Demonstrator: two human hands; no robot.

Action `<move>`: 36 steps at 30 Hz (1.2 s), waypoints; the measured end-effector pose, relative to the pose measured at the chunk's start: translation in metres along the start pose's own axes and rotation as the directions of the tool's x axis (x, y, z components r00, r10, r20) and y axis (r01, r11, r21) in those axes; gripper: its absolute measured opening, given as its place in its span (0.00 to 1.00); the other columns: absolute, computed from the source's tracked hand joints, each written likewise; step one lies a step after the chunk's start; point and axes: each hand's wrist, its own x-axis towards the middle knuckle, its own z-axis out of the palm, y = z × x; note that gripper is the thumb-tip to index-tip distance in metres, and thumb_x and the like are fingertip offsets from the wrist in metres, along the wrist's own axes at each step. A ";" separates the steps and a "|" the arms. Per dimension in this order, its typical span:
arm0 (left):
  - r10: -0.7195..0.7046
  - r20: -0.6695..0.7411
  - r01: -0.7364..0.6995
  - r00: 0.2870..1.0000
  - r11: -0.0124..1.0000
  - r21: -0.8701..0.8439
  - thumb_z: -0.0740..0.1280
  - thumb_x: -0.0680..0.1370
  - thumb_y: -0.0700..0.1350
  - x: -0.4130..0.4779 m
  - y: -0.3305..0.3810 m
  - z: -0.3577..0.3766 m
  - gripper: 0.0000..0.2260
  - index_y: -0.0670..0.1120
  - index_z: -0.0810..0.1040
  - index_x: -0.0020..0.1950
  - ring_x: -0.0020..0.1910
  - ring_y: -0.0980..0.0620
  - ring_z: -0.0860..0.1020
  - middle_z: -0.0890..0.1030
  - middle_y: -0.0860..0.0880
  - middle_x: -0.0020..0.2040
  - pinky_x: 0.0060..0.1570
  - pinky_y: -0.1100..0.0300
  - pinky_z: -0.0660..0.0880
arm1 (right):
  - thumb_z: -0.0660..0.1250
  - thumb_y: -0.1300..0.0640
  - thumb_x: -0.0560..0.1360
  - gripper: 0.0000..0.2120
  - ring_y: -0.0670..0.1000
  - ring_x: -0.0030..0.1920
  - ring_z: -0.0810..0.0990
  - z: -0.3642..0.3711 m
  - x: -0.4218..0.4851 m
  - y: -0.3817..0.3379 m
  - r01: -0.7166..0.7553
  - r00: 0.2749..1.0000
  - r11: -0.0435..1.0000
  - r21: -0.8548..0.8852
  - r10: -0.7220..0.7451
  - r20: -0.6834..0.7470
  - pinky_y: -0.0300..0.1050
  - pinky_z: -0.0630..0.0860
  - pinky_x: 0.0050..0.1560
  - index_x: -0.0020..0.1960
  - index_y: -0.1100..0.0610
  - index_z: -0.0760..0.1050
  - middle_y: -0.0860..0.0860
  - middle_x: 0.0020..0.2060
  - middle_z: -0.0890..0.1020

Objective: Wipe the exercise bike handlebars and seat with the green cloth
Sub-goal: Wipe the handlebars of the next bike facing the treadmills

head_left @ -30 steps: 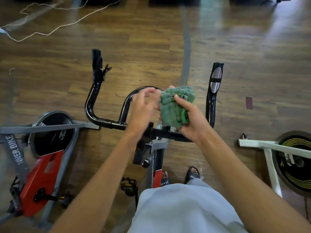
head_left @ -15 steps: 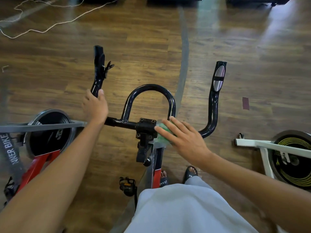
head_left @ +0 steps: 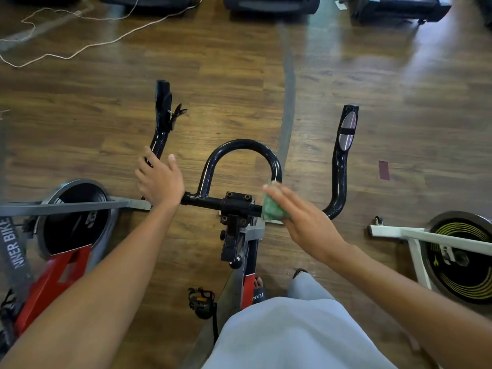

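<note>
The black handlebars (head_left: pixel 241 145) of the exercise bike lie below me, with a centre loop and two horns pointing forward. My left hand (head_left: pixel 159 182) holds the left bend of the bar, fingers wrapped over its far side and thumb out straight. My right hand (head_left: pixel 308 222) lies flat with straight fingers, pressing the folded green cloth (head_left: pixel 271 209) onto the crossbar just right of the centre clamp (head_left: pixel 237 203). Most of the cloth is hidden under my fingers. The seat is out of view.
A red and grey bike with a flywheel (head_left: pixel 72 217) stands at my left, a white-framed bike (head_left: pixel 458 251) at my right. A pedal (head_left: pixel 201 302) hangs below the clamp. A light cable (head_left: pixel 80 49) trails over the wooden floor; black machine bases line the far edge.
One second ago both hands held the cloth above the bar. The left hand then went to the left bend and the right hand brought the cloth down onto the crossbar, where it stays.
</note>
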 end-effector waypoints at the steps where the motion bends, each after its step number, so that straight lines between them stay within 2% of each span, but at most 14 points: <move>1: -0.001 0.003 0.001 1.000 1.000 -0.005 0.53 0.84 0.57 0.000 0.000 0.000 0.28 0.44 0.55 0.80 0.74 0.38 0.62 0.61 0.40 0.77 0.68 0.39 0.64 | 0.60 0.57 0.82 0.32 0.54 0.69 0.74 -0.002 0.006 -0.008 -0.091 0.993 0.992 0.092 0.098 -0.069 0.54 0.79 0.56 0.80 0.41 0.51 0.45 0.79 0.59; 3: -0.005 0.001 0.006 1.000 1.000 -0.020 0.53 0.84 0.57 0.000 -0.001 0.000 0.28 0.45 0.55 0.80 0.74 0.38 0.61 0.61 0.40 0.78 0.69 0.39 0.63 | 0.56 0.52 0.84 0.28 0.54 0.70 0.72 0.000 0.019 -0.025 -0.234 0.958 0.965 0.118 0.250 -0.143 0.55 0.80 0.55 0.81 0.43 0.49 0.46 0.79 0.57; 4: -0.008 -0.004 0.008 1.000 1.000 -0.025 0.53 0.84 0.57 0.001 -0.001 0.000 0.28 0.45 0.55 0.80 0.74 0.38 0.62 0.61 0.40 0.78 0.69 0.39 0.63 | 0.53 0.48 0.85 0.28 0.55 0.73 0.68 0.005 0.023 -0.031 -0.293 0.947 0.954 0.061 0.299 -0.120 0.56 0.78 0.60 0.81 0.45 0.47 0.49 0.81 0.53; 6: -0.006 -0.016 0.006 1.000 1.000 -0.026 0.53 0.84 0.57 0.001 -0.002 0.001 0.28 0.45 0.56 0.80 0.73 0.39 0.63 0.62 0.40 0.77 0.68 0.40 0.64 | 0.47 0.42 0.85 0.30 0.57 0.80 0.53 0.024 0.028 -0.039 -0.345 0.938 0.932 -0.113 0.346 -0.017 0.58 0.63 0.75 0.82 0.48 0.40 0.53 0.81 0.42; 7: -0.003 -0.023 0.002 1.000 1.000 -0.025 0.53 0.84 0.58 0.001 -0.002 0.001 0.28 0.45 0.56 0.80 0.72 0.39 0.64 0.63 0.40 0.77 0.67 0.40 0.65 | 0.44 0.41 0.85 0.31 0.57 0.81 0.45 0.032 0.033 -0.038 -0.351 0.934 0.923 -0.156 0.356 0.002 0.57 0.54 0.79 0.82 0.50 0.38 0.54 0.81 0.38; 9: 0.001 -0.034 -0.002 0.999 1.000 -0.025 0.53 0.84 0.58 0.002 -0.002 0.002 0.28 0.45 0.57 0.80 0.71 0.39 0.66 0.64 0.40 0.76 0.66 0.41 0.66 | 0.44 0.42 0.85 0.30 0.57 0.81 0.39 0.036 0.056 -0.028 -0.376 0.926 0.915 -0.150 0.377 -0.021 0.58 0.49 0.80 0.82 0.51 0.37 0.55 0.80 0.36; 13: -0.002 -0.054 0.001 0.999 1.000 -0.022 0.54 0.84 0.57 0.004 -0.002 0.003 0.27 0.45 0.58 0.79 0.72 0.39 0.66 0.65 0.40 0.75 0.66 0.40 0.67 | 0.52 0.47 0.86 0.31 0.62 0.80 0.51 0.034 0.096 -0.012 -0.428 0.901 0.900 -0.084 0.419 -0.111 0.62 0.61 0.75 0.82 0.54 0.42 0.59 0.81 0.49; 16: -0.017 -0.051 0.015 0.999 0.999 -0.030 0.55 0.84 0.58 0.003 0.000 0.004 0.27 0.46 0.58 0.79 0.73 0.39 0.65 0.65 0.41 0.75 0.67 0.39 0.67 | 0.48 0.43 0.84 0.32 0.63 0.80 0.52 0.043 0.071 -0.022 -0.435 0.900 0.894 -0.110 0.432 -0.052 0.62 0.66 0.73 0.82 0.55 0.43 0.61 0.80 0.46; 18: -0.027 -0.049 0.026 0.998 0.999 -0.025 0.55 0.83 0.58 0.005 0.001 0.005 0.27 0.46 0.58 0.79 0.73 0.39 0.64 0.65 0.41 0.76 0.67 0.39 0.67 | 0.42 0.40 0.83 0.32 0.63 0.80 0.49 0.043 0.069 -0.020 -0.422 0.905 0.891 -0.169 0.425 -0.017 0.61 0.65 0.74 0.82 0.55 0.45 0.61 0.80 0.44; 21: -0.033 -0.045 0.033 0.998 0.999 -0.019 0.55 0.83 0.59 0.004 -0.001 0.005 0.28 0.48 0.57 0.80 0.75 0.40 0.63 0.64 0.42 0.77 0.67 0.41 0.67 | 0.47 0.38 0.84 0.32 0.62 0.78 0.57 0.034 0.118 -0.010 -0.417 0.909 0.892 -0.175 0.404 -0.108 0.60 0.62 0.75 0.82 0.54 0.48 0.60 0.78 0.58; 25: -0.052 -0.042 0.051 0.998 0.998 -0.042 0.54 0.84 0.59 0.006 -0.001 0.004 0.26 0.49 0.58 0.79 0.75 0.42 0.63 0.64 0.43 0.76 0.67 0.42 0.68 | 0.48 0.34 0.82 0.28 0.57 0.67 0.72 0.034 0.184 -0.014 -0.227 0.974 0.937 -0.266 0.210 -0.089 0.58 0.63 0.70 0.73 0.51 0.66 0.53 0.65 0.75; 29: -0.072 -0.046 0.071 0.996 0.997 -0.039 0.51 0.85 0.55 0.010 -0.002 0.006 0.23 0.49 0.59 0.78 0.73 0.43 0.65 0.67 0.44 0.75 0.65 0.44 0.68 | 0.47 0.34 0.82 0.27 0.56 0.64 0.73 0.047 0.202 -0.035 0.011 0.999 0.955 -0.295 0.005 0.054 0.56 0.58 0.72 0.67 0.50 0.71 0.50 0.59 0.77; 34: -0.097 -0.081 0.086 0.992 0.988 -0.128 0.51 0.85 0.48 0.010 -0.006 0.006 0.20 0.50 0.62 0.78 0.71 0.47 0.67 0.69 0.48 0.74 0.63 0.47 0.69 | 0.50 0.36 0.82 0.24 0.54 0.67 0.71 0.067 0.175 -0.049 0.428 0.897 0.879 -0.210 -0.385 0.218 0.56 0.52 0.76 0.64 0.50 0.74 0.49 0.59 0.77; 36: -0.101 -0.086 0.087 0.991 0.985 -0.145 0.52 0.85 0.46 0.010 -0.007 0.007 0.20 0.51 0.62 0.78 0.71 0.48 0.67 0.69 0.49 0.74 0.64 0.47 0.69 | 0.50 0.37 0.82 0.23 0.53 0.66 0.72 0.063 0.183 -0.043 0.467 0.878 0.850 -0.243 -0.413 0.243 0.57 0.51 0.77 0.65 0.49 0.73 0.48 0.58 0.77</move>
